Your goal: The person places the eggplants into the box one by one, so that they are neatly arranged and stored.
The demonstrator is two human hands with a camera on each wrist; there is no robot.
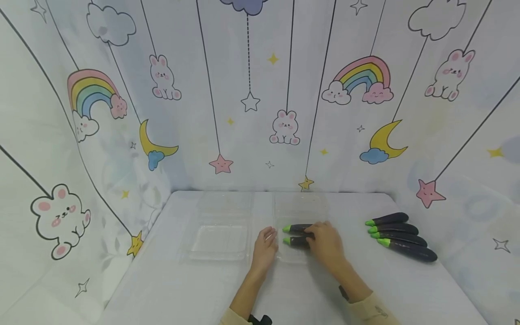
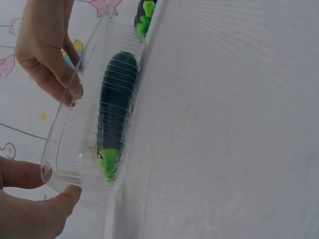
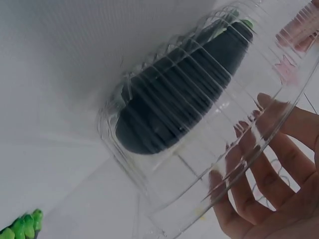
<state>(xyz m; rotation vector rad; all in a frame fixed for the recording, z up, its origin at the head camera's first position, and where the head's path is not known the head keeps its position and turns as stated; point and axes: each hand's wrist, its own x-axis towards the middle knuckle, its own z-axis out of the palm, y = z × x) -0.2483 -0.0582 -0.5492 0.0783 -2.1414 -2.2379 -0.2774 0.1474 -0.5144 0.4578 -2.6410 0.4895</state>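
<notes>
A clear plastic container point(image 1: 293, 258) holds two eggplants side by side, a rear eggplant point(image 1: 298, 228) and a front eggplant point(image 1: 298, 241), green stem ends toward the left. My left hand point(image 1: 265, 250) is at the container's left side. In the left wrist view, its thumb and a finger pinch the rim at a corner. Over the eggplants' right ends reaches my right hand point(image 1: 326, 241). The right wrist view shows its fingers point(image 3: 271, 181) parted and reaching past the rim, with a gap between them and the eggplant point(image 3: 174, 97) seen through the wall.
To the right, several more eggplants point(image 1: 402, 237) lie in a slanted row on the white table point(image 1: 195, 293). A second clear container point(image 1: 219, 243) stands on the left. Behind each container extends a clear lid point(image 1: 300, 203). A patterned cloth point(image 1: 252, 135) hangs behind the table.
</notes>
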